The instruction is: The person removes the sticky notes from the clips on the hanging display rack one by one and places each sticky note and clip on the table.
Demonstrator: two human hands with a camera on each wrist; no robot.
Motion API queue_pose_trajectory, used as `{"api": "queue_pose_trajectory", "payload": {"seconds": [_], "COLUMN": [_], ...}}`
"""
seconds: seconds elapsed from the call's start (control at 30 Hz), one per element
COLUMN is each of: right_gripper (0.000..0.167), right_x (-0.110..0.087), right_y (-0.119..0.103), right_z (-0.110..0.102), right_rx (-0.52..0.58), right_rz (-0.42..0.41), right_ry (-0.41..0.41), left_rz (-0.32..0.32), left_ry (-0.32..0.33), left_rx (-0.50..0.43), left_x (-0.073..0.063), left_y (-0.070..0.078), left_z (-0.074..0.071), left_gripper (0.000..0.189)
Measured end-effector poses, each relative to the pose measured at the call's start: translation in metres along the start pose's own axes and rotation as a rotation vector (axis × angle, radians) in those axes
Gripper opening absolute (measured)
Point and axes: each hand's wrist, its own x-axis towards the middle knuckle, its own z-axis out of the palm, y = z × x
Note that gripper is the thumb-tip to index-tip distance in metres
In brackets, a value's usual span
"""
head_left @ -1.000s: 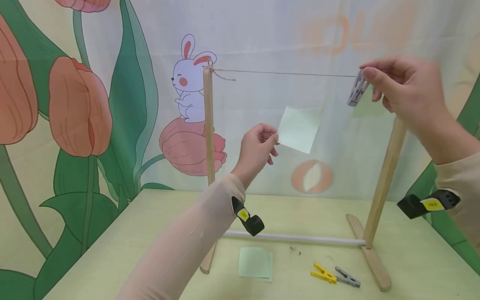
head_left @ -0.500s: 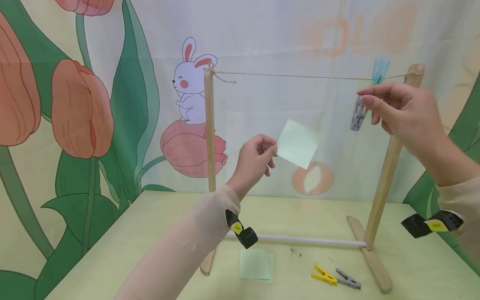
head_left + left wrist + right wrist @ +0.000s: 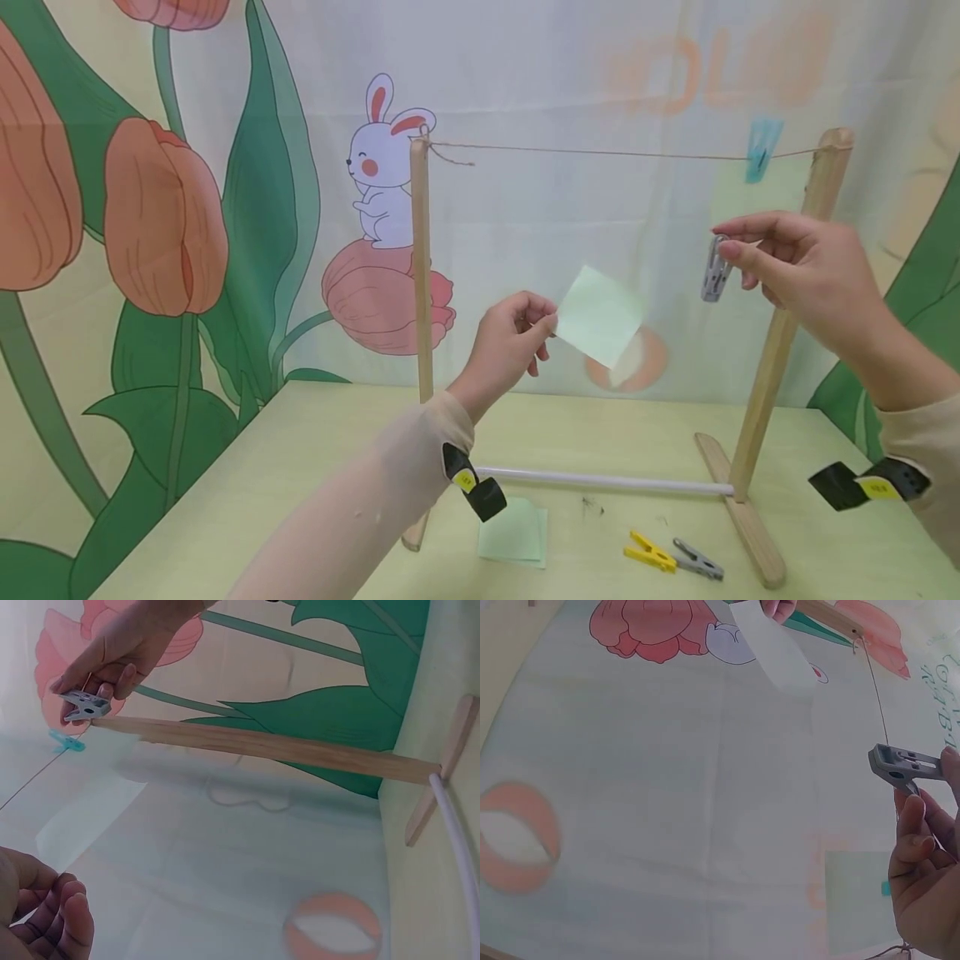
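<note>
One pale wooden two-post frame (image 3: 769,383), thin brown string (image 3: 585,152) across its top; below the string in the head view, left hand (image 3: 512,340) and right hand (image 3: 813,279), well apart: the left pinches one square pale-green paper sheet (image 3: 598,318), the right pinches one grey plastic clothespin (image 3: 715,273).

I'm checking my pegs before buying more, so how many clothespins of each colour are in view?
Gray: 2, a held clothespin in the right hand and a loose gray clothespin on the table
Blue: 1, the blue clothespin on the string
Yellow: 1, the yellow clothespin on the table
Total: 4
</note>
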Motion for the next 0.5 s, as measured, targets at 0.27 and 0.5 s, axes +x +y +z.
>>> {"api": "queue_pose_trajectory", "payload": {"seconds": [0.27, 0.5], "right_gripper": [0.021, 0.024], "right_x": [-0.011, -0.022], "right_y": [0.012, 0.024], "right_z": [0.005, 0.009], "right_rx": [-0.018, -0.021], "right_rz": [0.042, 0.043], "right_ry": [-0.023, -0.041], "left_rz": [-0.022, -0.021], "left_ry": [-0.012, -0.022], "left_rx": [-0.002, 0.004], "left_x": [-0.012, -0.018], "left_y": [-0.006, -0.017], "left_z": [-0.002, -0.004], "left_gripper": [0.012, 0.013]}}
